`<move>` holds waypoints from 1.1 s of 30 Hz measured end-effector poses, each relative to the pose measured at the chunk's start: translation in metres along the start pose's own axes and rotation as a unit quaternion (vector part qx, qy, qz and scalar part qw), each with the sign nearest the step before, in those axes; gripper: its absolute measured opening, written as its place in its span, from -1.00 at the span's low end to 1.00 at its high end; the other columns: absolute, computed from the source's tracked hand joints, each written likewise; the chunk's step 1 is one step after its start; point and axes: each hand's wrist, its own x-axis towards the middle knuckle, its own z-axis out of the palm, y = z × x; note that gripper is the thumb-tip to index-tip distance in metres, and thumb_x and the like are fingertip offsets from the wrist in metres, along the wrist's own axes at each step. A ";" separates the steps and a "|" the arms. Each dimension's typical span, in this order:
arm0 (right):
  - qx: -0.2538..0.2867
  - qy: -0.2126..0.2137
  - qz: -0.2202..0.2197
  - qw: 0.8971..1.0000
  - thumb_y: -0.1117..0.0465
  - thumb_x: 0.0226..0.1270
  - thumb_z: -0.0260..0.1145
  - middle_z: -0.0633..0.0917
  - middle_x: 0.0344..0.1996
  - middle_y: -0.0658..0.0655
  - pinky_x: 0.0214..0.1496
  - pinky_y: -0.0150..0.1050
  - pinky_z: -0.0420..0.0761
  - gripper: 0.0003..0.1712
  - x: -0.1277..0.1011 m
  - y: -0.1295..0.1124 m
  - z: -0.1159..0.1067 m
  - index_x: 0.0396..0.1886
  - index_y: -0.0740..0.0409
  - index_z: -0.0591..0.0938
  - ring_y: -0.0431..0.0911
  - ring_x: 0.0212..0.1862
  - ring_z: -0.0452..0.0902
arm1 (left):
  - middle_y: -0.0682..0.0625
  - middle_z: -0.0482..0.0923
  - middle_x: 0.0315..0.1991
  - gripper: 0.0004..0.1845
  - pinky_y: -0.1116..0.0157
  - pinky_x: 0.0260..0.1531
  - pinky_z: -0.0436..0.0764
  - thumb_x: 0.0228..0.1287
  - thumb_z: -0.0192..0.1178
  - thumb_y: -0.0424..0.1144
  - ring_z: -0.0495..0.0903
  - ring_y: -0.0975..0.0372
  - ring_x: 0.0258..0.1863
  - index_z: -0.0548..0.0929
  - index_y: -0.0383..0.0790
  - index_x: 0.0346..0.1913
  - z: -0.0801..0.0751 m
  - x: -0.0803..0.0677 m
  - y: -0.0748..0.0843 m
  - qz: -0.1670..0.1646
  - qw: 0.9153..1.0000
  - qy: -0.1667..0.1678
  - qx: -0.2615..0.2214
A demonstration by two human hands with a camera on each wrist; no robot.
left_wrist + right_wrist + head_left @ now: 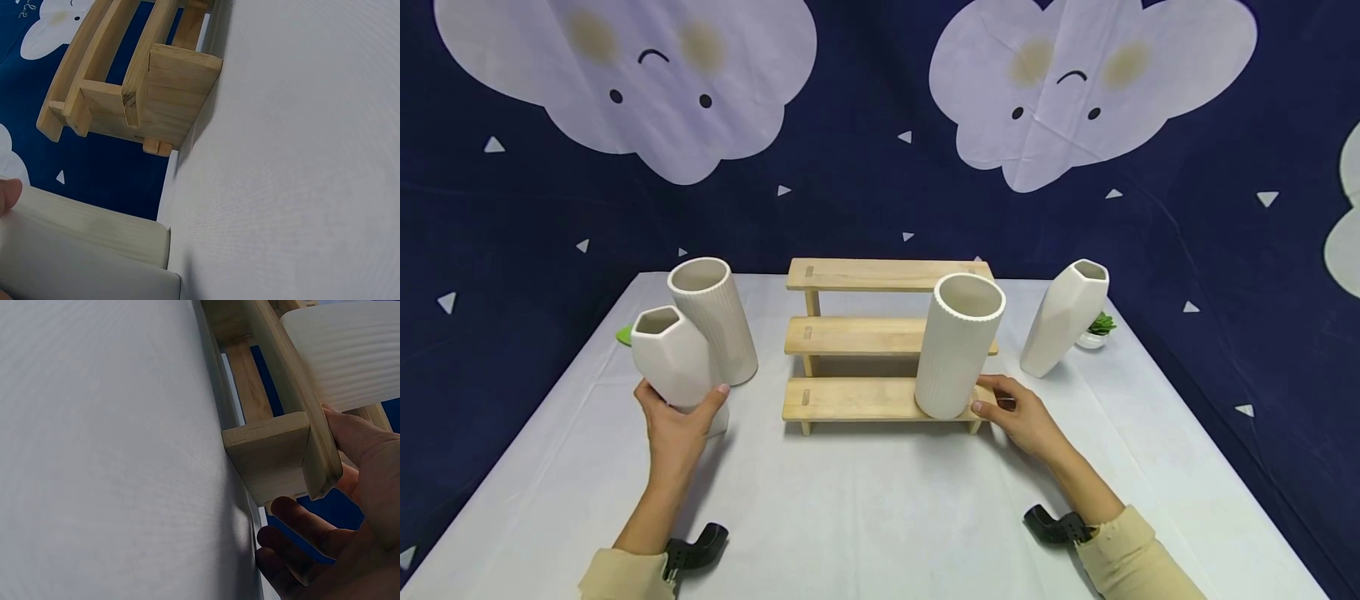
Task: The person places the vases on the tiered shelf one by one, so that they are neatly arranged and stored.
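At the left, my left hand (677,433) grips a white faceted vase (673,354) low on its body, thumb on the near right side. That vase leans slightly left, close in front of a white ribbed vase (715,321). Another white ribbed vase (958,350) stands on the right part of the bottom step of a wooden three-step stand (850,398). My right hand (1022,417) is at that step's right end, right by the vase's base. In the right wrist view its thumb (353,434) lies along the step's edge and the other fingers are loosely bent.
Behind the right hand stands a second white faceted vase (1066,317), beside a small potted plant (1093,332). A green tip (624,335) shows behind the left vases. White cloth (865,517) covers the table, and a dark blue cloud-print curtain (865,200) hangs behind.
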 end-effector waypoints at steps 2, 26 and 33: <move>-0.001 0.000 0.000 1.000 0.05 0.23 0.33 0.59 0.07 0.22 0.14 0.07 0.48 -0.46 0.000 0.000 0.000 0.19 0.10 0.51 0.11 0.10 0.51 | -0.13 0.20 0.27 -0.08 0.10 0.26 0.17 -0.03 0.41 -0.24 0.25 0.05 0.27 0.03 -0.22 0.30 0.001 0.000 0.000 -0.002 1.000 0.001 -0.002; -0.015 -0.004 0.003 1.000 0.22 0.26 0.29 0.58 0.03 0.32 0.14 0.11 0.45 -0.51 -0.007 -0.030 -0.004 0.17 0.27 0.49 0.16 0.06 0.49 | -0.05 0.26 0.24 -0.10 0.21 0.22 0.23 -0.03 0.42 -0.26 0.32 0.14 0.22 0.05 -0.11 0.30 0.003 0.002 0.003 -0.028 0.999 0.012 -0.016; -0.014 -0.004 0.002 1.000 0.23 0.26 0.29 0.59 0.00 0.32 0.11 0.10 0.46 -0.52 -0.007 -0.031 -0.004 0.17 0.27 0.50 0.15 0.04 0.51 | -0.04 0.26 0.24 -0.10 0.18 0.23 0.23 -0.03 0.42 -0.23 0.32 0.14 0.22 0.05 -0.11 0.30 0.001 0.001 0.006 -0.035 0.999 0.012 -0.015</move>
